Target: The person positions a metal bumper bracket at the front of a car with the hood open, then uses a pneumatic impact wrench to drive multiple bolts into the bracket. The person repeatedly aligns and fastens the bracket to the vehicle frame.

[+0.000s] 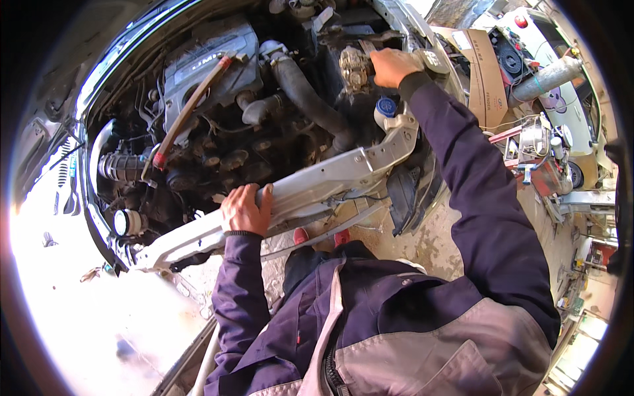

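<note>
A silver radiator support beam crosses the front of a car's engine bay. My left hand grips this beam left of its middle, fingers curled over the top edge. My right arm reaches far to the right side of the bay. There my right hand is closed on a silvery cast-metal engine part; its exact kind does not show. Just below that hand is a reservoir with a blue cap. A thick black hose runs between the part and the grey engine cover.
A wooden stick with red ends lies slanted across the engine. At the left stands a white round cap near a ribbed intake hose. Right of the car are a cardboard box, a metal cylinder and cluttered tools.
</note>
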A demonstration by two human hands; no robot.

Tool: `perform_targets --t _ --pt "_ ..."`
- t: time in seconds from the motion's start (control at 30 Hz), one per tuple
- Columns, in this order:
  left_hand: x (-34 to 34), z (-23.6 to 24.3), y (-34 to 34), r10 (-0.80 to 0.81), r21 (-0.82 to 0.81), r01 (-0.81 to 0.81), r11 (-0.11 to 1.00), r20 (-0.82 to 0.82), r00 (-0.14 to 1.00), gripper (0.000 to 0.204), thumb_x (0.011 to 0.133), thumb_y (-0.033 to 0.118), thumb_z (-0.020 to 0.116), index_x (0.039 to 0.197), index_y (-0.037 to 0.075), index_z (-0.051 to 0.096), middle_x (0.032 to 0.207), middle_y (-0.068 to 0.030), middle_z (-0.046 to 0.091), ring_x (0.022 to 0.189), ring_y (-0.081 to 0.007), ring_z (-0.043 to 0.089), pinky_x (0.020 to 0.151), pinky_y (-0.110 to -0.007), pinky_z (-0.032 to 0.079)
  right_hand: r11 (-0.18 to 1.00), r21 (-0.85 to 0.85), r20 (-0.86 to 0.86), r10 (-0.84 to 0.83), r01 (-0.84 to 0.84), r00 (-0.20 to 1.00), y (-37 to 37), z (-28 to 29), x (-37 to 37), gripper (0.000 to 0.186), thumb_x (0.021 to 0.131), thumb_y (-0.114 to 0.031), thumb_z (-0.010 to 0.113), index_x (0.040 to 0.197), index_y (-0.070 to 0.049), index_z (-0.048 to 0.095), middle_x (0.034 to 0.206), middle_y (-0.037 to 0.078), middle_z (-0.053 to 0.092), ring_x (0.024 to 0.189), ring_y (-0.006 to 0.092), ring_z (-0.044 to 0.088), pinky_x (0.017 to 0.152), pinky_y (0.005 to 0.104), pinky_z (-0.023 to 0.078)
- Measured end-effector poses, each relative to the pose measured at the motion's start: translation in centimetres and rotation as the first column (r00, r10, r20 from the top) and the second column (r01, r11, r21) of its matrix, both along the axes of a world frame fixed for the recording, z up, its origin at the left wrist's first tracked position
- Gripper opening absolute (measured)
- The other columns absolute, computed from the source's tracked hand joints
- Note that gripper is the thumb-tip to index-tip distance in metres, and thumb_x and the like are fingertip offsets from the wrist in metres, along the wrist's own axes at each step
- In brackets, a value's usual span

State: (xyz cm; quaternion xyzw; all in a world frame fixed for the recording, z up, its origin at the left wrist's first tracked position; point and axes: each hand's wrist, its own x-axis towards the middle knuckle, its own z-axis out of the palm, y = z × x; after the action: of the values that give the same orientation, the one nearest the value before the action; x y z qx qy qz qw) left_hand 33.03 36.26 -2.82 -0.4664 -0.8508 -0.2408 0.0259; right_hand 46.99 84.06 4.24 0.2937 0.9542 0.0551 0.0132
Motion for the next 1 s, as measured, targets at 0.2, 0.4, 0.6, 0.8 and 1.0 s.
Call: perform_targets --t 0.2,0.4,0.6,0.8,1.0 --pt "0.5 0.5 0.4 0.043 -0.021 -0.044 0.999 -0.011 0.999 0.035 0.106 0.037 0.073 0.095 0.005 0.079 0.090 -0.0143 0.078 0.091 -0.0367 0.076 0.087 -0.050 0.058 0.994 -0.035 -0.260 0.090 -0.102 0.962 0.0 1.9 4.6 0.039 0.090 -0.026 0.074 0.124 -0.006 0.077 0.115 0.024 0.081 0.114 0.0452 0.078 0.095 0.0554 0.063" --pt "0.6 0.8 0.6 0.035 -0.035 -0.035 0.999 -0.013 0.999 0.036 0.110 0.033 0.069 0.091 0.004 0.077 0.086 -0.0158 0.076 0.087 -0.0385 0.074 0.083 -0.052 0.057 0.831 0.421 -0.317 0.511 -0.364 0.799 -8.0 7.8 19.9 0.028 0.094 -0.020 0.085 0.121 -0.015 0.082 0.111 0.011 0.084 0.096 0.0293 0.081 0.084 0.0442 0.066" --pt "0.3 0.0 0.5 -0.019 -0.068 0.015 0.998 -0.067 0.998 0.040 0.114 0.032 0.063 0.088 0.002 0.071 0.085 -0.0212 0.073 0.084 -0.0437 0.072 0.079 -0.053 0.056 0.466 -0.844 -0.537 -0.713 -0.267 0.451 -28.2 3.4 28.5 0.043 0.103 -0.007 0.079 0.144 0.000 0.069 0.103 0.004 0.075 0.078 0.0086 0.065 0.067 0.0253 0.052" --pt "0.0 -0.6 0.5 -0.037 -0.040 0.033 0.999 -0.097 0.995 0.043 0.114 0.035 0.063 0.086 0.003 0.072 0.082 -0.0191 0.074 0.081 -0.0424 0.073 0.078 -0.053 0.056 0.161 -0.934 -0.302 -0.832 -0.319 0.466 -36.2 -9.5 28.1 0.038 0.107 -0.012 0.079 0.143 -0.001 0.072 0.106 0.004 0.075 0.089 0.0138 0.070 0.080 0.0308 0.055" --pt "-0.1 -0.6 0.1 -0.021 -0.076 0.016 0.997 -0.071 0.997 0.039 0.113 0.032 0.063 0.090 0.002 0.074 0.086 -0.0194 0.076 0.084 -0.0421 0.074 0.079 -0.052 0.057 0.556 -0.780 -0.600 -0.534 -0.287 0.596 -38.0 -17.3 25.9 0.037 0.105 -0.019 0.084 0.138 -0.006 0.077 0.133 0.011 0.081 0.120 0.0292 0.077 0.105 0.0428 0.059"
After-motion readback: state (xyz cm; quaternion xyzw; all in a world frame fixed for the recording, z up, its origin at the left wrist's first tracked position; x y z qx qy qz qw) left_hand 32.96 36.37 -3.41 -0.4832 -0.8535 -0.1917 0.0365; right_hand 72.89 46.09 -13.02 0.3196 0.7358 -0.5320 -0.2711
